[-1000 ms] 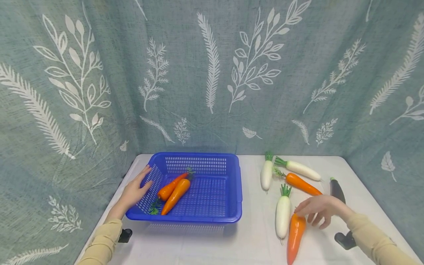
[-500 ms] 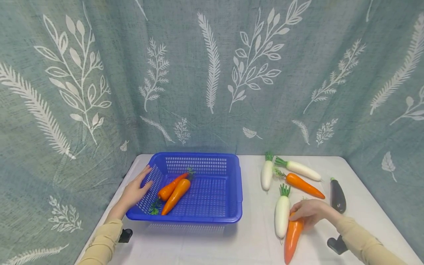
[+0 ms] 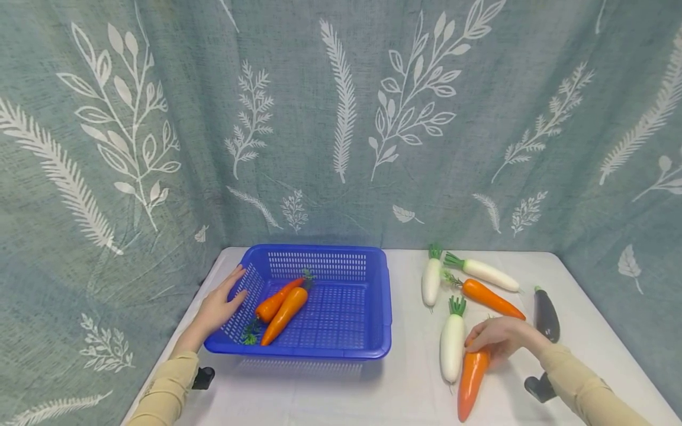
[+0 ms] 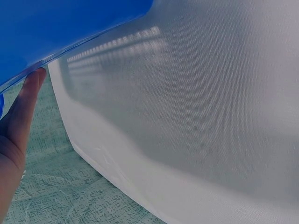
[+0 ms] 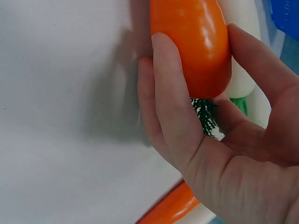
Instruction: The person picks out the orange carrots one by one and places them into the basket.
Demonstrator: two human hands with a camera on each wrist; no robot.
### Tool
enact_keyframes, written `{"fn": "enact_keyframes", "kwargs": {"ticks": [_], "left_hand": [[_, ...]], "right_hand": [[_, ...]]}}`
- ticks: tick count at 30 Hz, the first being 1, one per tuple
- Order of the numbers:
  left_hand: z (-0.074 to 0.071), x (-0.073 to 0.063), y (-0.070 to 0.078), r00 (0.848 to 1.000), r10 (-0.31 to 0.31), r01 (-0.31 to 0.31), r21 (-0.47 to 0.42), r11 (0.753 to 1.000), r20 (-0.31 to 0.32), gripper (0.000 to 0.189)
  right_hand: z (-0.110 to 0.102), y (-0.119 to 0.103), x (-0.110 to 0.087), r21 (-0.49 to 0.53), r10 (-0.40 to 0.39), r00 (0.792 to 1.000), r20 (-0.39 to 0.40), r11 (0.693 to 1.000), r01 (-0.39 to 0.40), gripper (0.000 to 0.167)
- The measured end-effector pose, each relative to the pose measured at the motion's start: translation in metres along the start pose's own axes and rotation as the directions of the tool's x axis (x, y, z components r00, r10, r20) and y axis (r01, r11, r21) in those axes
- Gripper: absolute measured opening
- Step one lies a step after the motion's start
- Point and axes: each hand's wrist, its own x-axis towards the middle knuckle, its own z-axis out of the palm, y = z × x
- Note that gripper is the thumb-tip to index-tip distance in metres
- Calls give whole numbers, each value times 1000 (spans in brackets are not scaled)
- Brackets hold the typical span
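Note:
An orange carrot (image 3: 471, 384) lies on the table at the front right, tip toward the front edge. My right hand (image 3: 503, 337) holds its thick leafy end between thumb and fingers; in the right wrist view, fingers and thumb lie on opposite sides of the carrot (image 5: 198, 46). A white radish (image 3: 452, 349) with green tops lies close along its left. At the far left, my left hand (image 3: 215, 307) rests against the left side of a blue basket (image 3: 298, 351), fingers extended. The left wrist view shows a fingertip at the basket's edge (image 4: 70, 28). Two carrots (image 3: 285, 315) lie inside the basket.
Behind the right hand are another carrot (image 3: 492, 299) and two white radishes (image 3: 431, 283). A dark eggplant (image 3: 546, 315) lies at the right. A patterned curtain (image 3: 341, 213) encloses the white table (image 3: 319, 396) at the back and sides.
My right hand has closed round the carrot's thick end, and the carrot has shifted slightly to the left. The left hand has stayed at the basket.

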Motion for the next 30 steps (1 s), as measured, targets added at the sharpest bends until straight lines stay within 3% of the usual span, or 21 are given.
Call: {"fn": "enact_keyframes", "kwargs": {"ticks": [8,30], "left_hand": [[1,0,0,1000,-2,2,5,1000,0,53],[0,-1,1,1000,7,-7,5,1000,1,53]], "right_hand": [[-1,2,1,69,-13,998,62,998,9,15],[-1,14,1,75,-62,998,33,995,59,23]]}}
